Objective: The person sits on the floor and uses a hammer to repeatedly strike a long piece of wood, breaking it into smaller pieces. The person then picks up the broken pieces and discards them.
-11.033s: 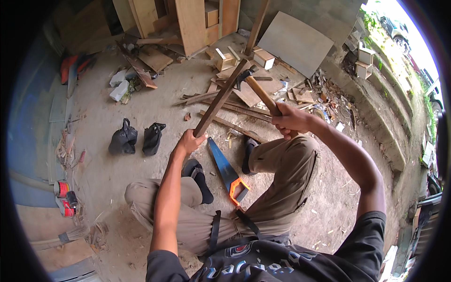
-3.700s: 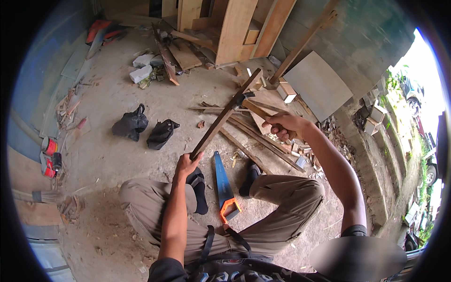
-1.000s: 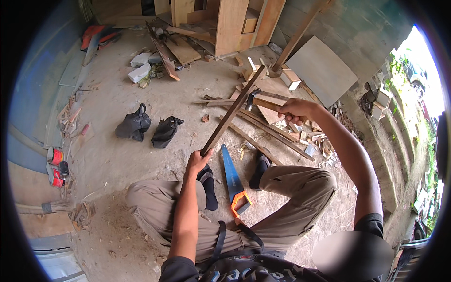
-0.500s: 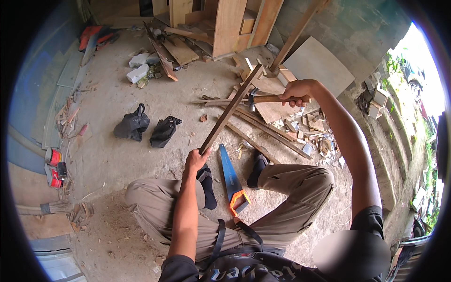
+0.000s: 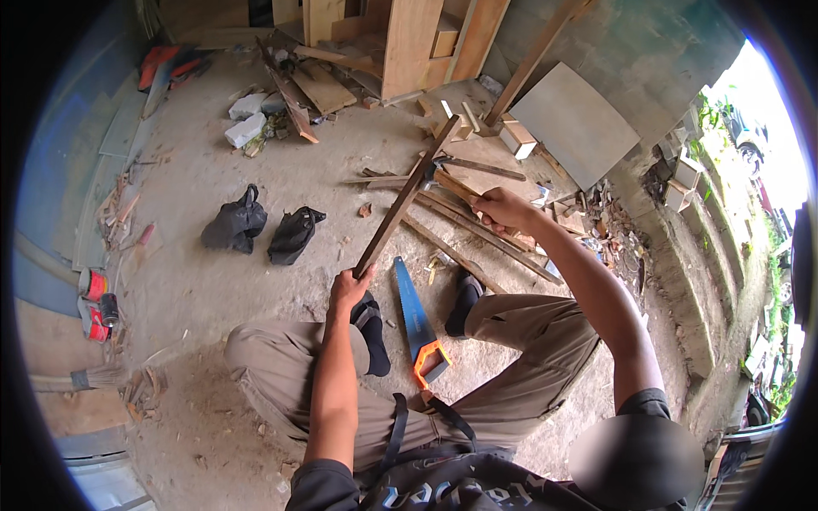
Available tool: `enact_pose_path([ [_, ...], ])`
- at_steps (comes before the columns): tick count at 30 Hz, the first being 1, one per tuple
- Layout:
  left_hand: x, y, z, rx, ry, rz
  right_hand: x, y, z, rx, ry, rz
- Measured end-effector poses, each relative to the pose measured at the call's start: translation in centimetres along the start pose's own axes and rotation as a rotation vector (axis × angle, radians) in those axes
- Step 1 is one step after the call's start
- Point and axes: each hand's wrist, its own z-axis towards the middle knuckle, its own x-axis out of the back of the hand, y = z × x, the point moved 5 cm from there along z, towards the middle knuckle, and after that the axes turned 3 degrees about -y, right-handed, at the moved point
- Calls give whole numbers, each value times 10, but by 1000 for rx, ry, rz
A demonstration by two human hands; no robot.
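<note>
My left hand (image 5: 349,288) is closed round the lower end of a long brown wooden strip (image 5: 400,209), which slants up and away to the right. In my right hand (image 5: 509,210) is the wooden handle of a hammer (image 5: 457,185). The hammer's dark head meets the upper part of the strip's right edge; whether it hooks a nail there is too small to tell. Between my feet a handsaw (image 5: 412,307) with a blue blade and an orange-and-black handle lies on the ground.
Two black plastic bags (image 5: 234,223) sit left of the strip. Beyond my right foot lie loose wooden strips (image 5: 486,228) and scattered offcuts. A pale board (image 5: 575,123) leans on the back wall, near concrete steps (image 5: 694,281). Red cans (image 5: 95,319) and a broom (image 5: 98,377) are at far left.
My right hand has come left and lower, tilting the hammer handle so its head sits higher than my grip. The hammer head has shifted left with the strip, whose upper end moved slightly left.
</note>
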Motion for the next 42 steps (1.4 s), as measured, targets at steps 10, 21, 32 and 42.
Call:
enact_pose_path([
  [10,-5,-63,-33,110,45,123,59,-19,-2,-3,43,-132],
  [21,10,-57,-17,91,23,15,-17,69,-6,78,491,21],
  [32,25,-4,-12,-7,153,81,-103,77,-24,137,117,376],
  [42,18,-32,-18,-16,97,-30,-81,72,-61,192,-17,706],
])
